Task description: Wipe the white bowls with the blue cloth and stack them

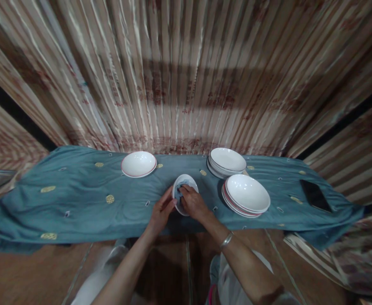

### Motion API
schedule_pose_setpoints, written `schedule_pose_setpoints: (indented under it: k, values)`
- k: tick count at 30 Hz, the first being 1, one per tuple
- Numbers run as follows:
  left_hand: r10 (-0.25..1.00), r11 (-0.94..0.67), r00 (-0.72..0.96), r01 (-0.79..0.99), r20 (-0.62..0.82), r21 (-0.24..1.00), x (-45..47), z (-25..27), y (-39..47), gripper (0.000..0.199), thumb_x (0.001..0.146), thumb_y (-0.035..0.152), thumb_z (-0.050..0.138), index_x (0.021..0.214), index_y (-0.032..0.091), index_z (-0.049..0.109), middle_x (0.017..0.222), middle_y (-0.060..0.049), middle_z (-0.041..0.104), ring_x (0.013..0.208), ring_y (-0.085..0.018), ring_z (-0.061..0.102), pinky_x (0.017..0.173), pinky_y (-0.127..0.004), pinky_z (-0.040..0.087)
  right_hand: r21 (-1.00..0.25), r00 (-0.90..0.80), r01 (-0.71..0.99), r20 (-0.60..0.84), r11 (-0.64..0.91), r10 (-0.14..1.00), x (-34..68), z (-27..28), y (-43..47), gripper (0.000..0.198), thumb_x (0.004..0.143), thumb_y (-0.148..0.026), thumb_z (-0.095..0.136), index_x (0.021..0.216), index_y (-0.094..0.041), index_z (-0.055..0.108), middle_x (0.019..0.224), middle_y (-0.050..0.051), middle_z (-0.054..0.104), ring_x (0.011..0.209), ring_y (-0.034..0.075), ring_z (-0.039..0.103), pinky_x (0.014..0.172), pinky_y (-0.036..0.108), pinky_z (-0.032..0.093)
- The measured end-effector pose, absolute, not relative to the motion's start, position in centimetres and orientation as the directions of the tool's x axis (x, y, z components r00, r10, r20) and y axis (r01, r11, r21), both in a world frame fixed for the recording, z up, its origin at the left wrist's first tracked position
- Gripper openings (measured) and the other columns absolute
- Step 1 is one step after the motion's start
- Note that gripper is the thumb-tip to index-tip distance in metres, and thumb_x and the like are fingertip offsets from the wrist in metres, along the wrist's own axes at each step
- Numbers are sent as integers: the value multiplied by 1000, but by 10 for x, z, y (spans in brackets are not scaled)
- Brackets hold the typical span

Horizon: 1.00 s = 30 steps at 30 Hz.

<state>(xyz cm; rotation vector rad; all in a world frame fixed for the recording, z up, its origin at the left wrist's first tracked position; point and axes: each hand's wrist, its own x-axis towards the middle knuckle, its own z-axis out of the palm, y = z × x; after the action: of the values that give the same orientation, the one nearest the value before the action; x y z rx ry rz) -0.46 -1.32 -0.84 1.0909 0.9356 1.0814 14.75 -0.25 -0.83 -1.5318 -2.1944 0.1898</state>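
Observation:
A white bowl [193,181] is held tilted over the front middle of the cloth-covered table. My left hand [161,212] grips its left rim, with the thumb on the near side. Inside the bowl, my right hand [194,202] presses a bluish-grey cloth [178,195] against the inner surface. The right fingers are bunched on the cloth and partly hide it. To the right of the bowl stands a stack of white dishes with reddish rims [247,194]. Behind that stack is another pile of white plates with dark rims [227,159].
A shallow white dish with a red rim [139,164], seemingly on another, sits at the back left. A black phone [314,195] lies at the right end. The teal patterned tablecloth [84,203] hangs over the front edge. Behind the table hangs a pleated curtain [179,84].

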Motion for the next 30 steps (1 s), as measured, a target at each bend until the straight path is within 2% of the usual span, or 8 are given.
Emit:
schedule_pose_setpoints:
  k: [6, 9, 15, 20, 23, 25, 28, 30]
  values:
    - [980, 77, 195, -200, -37, 977, 0, -12, -14, 66, 69, 46, 68, 128, 19, 54, 130, -8, 57, 120, -31, 52, 94, -46, 48, -341, -261, 894, 128, 290, 957, 152, -1, -12, 28, 83, -10, 46, 108, -13, 59, 114, 14, 60, 102, 22, 56, 91, 35, 45]
    - [985, 54, 170, -219, -17, 974, 2, -18, -14, 65, 70, 45, 67, 128, 19, 53, 132, -7, 56, 120, -30, 52, 96, -46, 47, -385, -267, 879, 94, 282, 959, 152, 1, -16, 27, 83, -11, 47, 106, -13, 60, 113, 13, 61, 103, 21, 57, 91, 32, 44]
    - [990, 20, 144, -189, 7, 982, 0, -30, -13, 60, 74, 44, 64, 128, 22, 53, 136, -5, 52, 125, -30, 47, 100, -44, 44, -605, -305, 746, 60, 278, 951, 152, 2, -17, 21, 81, -15, 47, 92, -17, 65, 89, 5, 67, 84, 19, 61, 77, 27, 44]
    - [985, 17, 171, -190, 16, 982, 0, -32, -11, 60, 75, 44, 62, 130, 21, 52, 138, -5, 50, 126, -29, 46, 102, -44, 41, -869, -287, 470, 17, 156, 958, 152, -1, -12, 18, 79, -20, 48, 81, -15, 65, 66, -2, 58, 58, 11, 51, 55, 20, 38]
    - [984, 23, 177, -177, 9, 984, 0, -30, -10, 60, 76, 45, 62, 130, 21, 52, 139, -6, 49, 127, -29, 45, 103, -44, 40, -955, -272, 262, 66, 140, 960, 149, -2, -8, 20, 78, -24, 51, 89, -16, 66, 72, -2, 60, 65, 12, 53, 60, 21, 42]
    - [982, 24, 189, -167, 8, 986, -1, -26, -10, 60, 76, 45, 61, 130, 21, 52, 139, -6, 49, 127, -29, 45, 102, -44, 40, -966, -256, 190, 122, 174, 959, 146, -4, -4, 24, 79, -25, 51, 95, -17, 66, 80, 0, 63, 75, 14, 57, 69, 24, 46]
    - [977, 22, 215, -162, 13, 987, -3, -19, -11, 60, 75, 45, 62, 129, 21, 52, 138, -7, 50, 127, -29, 46, 101, -43, 42, -937, -221, 218, 226, 274, 949, 144, -9, -1, 32, 81, -22, 45, 108, -18, 62, 101, 3, 65, 97, 18, 59, 87, 30, 46]
    - [975, 26, 222, -162, 10, 986, -4, -15, -11, 60, 74, 45, 63, 128, 20, 53, 137, -7, 51, 126, -29, 47, 101, -44, 42, -880, -206, 317, 302, 355, 931, 144, -13, -1, 38, 82, -20, 43, 117, -17, 58, 120, 8, 59, 114, 20, 53, 98, 35, 41]
